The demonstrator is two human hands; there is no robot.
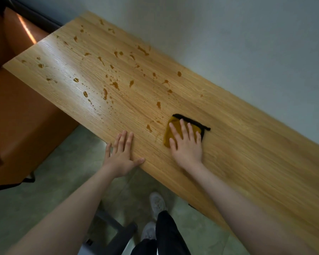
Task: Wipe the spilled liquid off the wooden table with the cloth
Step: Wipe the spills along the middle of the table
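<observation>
Two bare forearms enter from the bottom edge, elbows cut off by the frame. Far left: an orange-brown padded seat point(20, 111), its upper part running out of view; a dark figure at the top-left corner is too cropped to read. Long wooden bench point(238, 162) runs diagonally from upper left to lower right, its right end cut off, its far edge against a pale wall point(228, 34). Amber spilled liquid point(105, 93) lies scattered in drops and streaks over the left and middle of the bench; finer beads blur into the glare there. Left hand point(122, 155) rests flat on the bench's near edge, fingers loosely spread, holding nothing. Just right of it, the right hand point(187, 142) presses flat, fingers spread, on the mustard-yellow cloth point(173, 128) with black trim; the palm hides much of the cloth. Nearest drops sit just left of the cloth. Below: greenish floor point(44, 181), white sneakers point(157, 201), dark trousers, a dark stool partly hidden by the left forearm.
</observation>
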